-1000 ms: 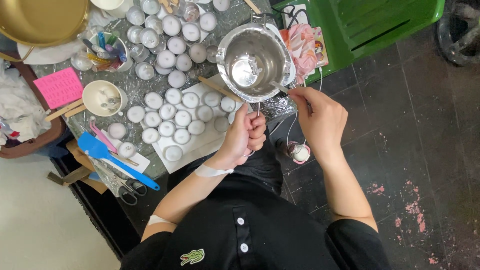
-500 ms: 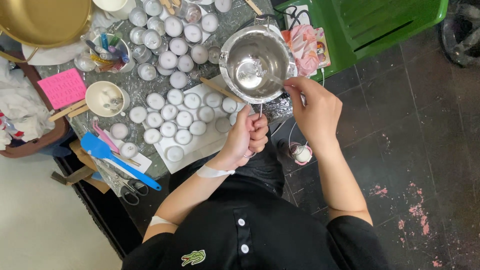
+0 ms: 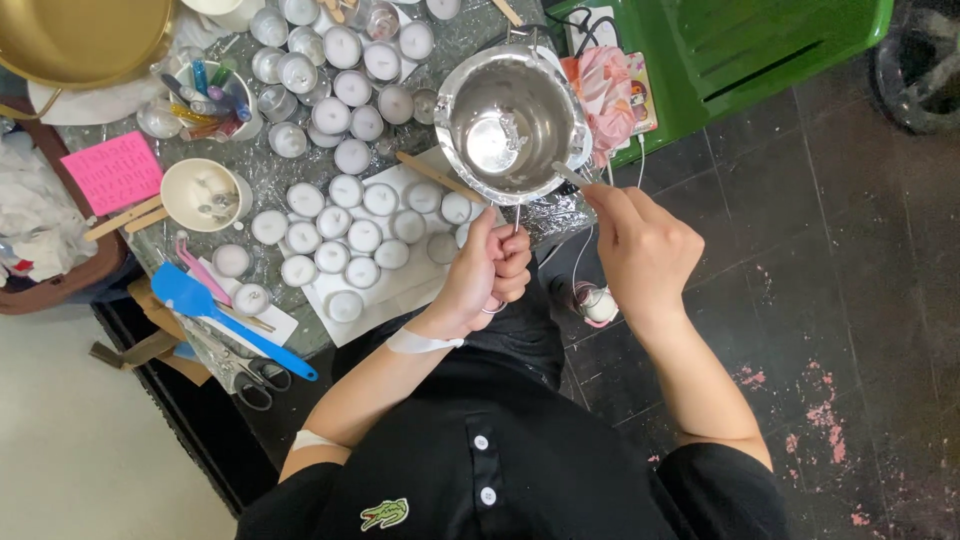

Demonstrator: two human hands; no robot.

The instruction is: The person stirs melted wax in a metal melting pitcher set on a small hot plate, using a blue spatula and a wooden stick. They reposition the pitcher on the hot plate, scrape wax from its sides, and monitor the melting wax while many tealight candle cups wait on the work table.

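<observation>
My left hand (image 3: pixel 488 270) is closed around the thin wire handle of a steel melting pot (image 3: pixel 508 120), holding it above the table's near edge. The pot's inside shows a thin film of white wax. My right hand (image 3: pixel 640 245) pinches a small flat stick (image 3: pixel 570 176) whose tip rests at the pot's right rim. Many small white tealight candles (image 3: pixel 345 215) in metal cups cover a white sheet under and to the left of the pot.
A cream bowl (image 3: pixel 200 195), pink card (image 3: pixel 112 172), blue spatula (image 3: pixel 215 318), scissors (image 3: pixel 250 375) and a cup of coloured pens (image 3: pixel 210 95) lie at the left. A brass bowl (image 3: pixel 80 35) sits far left. A green stool (image 3: pixel 740 50) stands right, above dark floor tiles.
My right hand has drawn the stick back out from inside the pot to its right rim. The left hand keeps its grip on the handle, and the pot has barely moved.
</observation>
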